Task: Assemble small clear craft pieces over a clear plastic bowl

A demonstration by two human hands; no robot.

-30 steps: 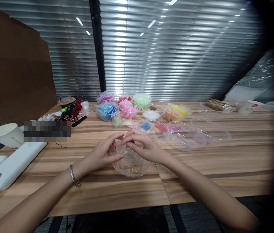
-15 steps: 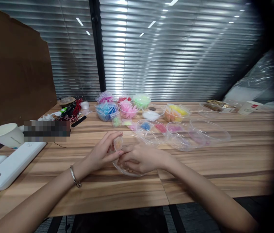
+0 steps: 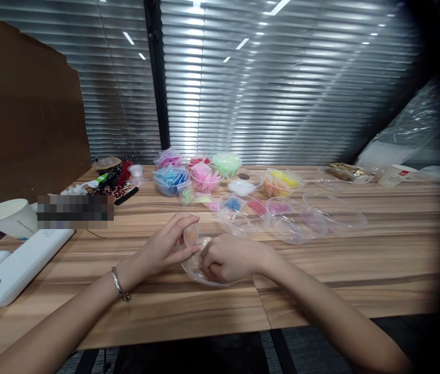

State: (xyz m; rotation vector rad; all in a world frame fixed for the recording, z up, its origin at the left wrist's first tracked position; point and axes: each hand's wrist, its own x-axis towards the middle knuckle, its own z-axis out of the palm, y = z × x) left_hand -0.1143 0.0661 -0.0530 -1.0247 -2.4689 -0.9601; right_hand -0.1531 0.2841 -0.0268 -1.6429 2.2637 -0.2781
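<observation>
My left hand [image 3: 175,241] holds a small clear plastic cup [image 3: 191,235] between thumb and fingers, tilted at the left rim of a clear plastic bowl [image 3: 196,274]. Something orange shows inside the cup. Down in the bowl, my right hand [image 3: 229,257] has its fingers curled together. Their tips are hidden, and what they grip, if anything, cannot be made out.
Behind the bowl stand tubs of coloured pieces: blue [image 3: 171,181], pink [image 3: 206,179], green [image 3: 226,163] and yellow-orange [image 3: 282,182]. Clear containers [image 3: 293,231] lie to the right. A paper cup [image 3: 9,218] and a long white device [image 3: 28,265] are at left.
My right hand has shifted slightly right, away from the small cup, and its fingers have curled in tighter over the bowl. My left hand keeps its hold on the cup.
</observation>
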